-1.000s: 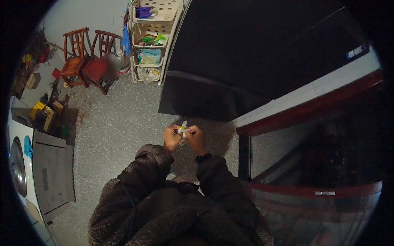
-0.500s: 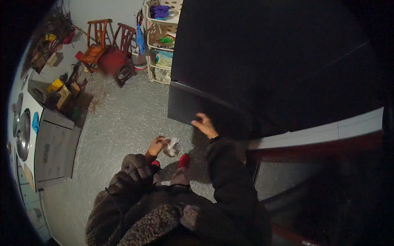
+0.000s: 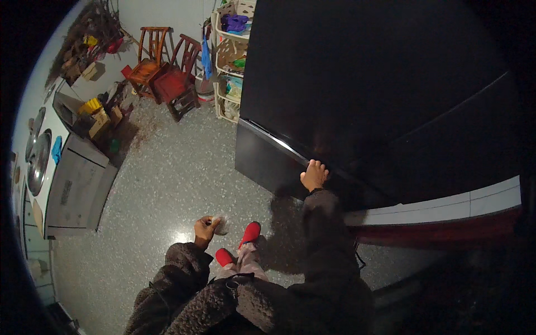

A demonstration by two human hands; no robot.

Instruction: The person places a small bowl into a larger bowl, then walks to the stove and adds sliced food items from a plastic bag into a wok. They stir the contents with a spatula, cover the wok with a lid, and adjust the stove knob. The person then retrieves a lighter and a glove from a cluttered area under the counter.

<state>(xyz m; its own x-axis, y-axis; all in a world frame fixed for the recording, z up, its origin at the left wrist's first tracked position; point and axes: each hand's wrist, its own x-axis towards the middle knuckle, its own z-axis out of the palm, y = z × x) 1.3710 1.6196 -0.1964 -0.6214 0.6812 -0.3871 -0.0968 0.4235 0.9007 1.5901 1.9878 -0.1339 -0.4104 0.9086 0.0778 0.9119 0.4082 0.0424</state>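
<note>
My left hand (image 3: 206,229) is closed, pinching a small whitish, see-through plastic bag (image 3: 221,226) above the floor. What the bag contains cannot be made out. My right hand (image 3: 315,175) has its fingers curled over the shiny edge strip (image 3: 276,142) of a large black refrigerator (image 3: 357,84). Beneath that strip lies the refrigerator's lower front panel (image 3: 262,156). The fingertips of the right hand are partly hidden behind the edge.
A cream plastic shelf rack (image 3: 228,72) with bags stands beside the refrigerator. Two wooden chairs (image 3: 177,84) are against the back wall. At left is a white-topped stove (image 3: 62,134) near piled firewood (image 3: 84,50). Red slippers (image 3: 250,234) are on my feet on the speckled floor.
My right hand has moved right and closed over the refrigerator's edge. My left hand, still with the bag, has lowered slightly. The whole view has shifted, and the edge strip now shines.
</note>
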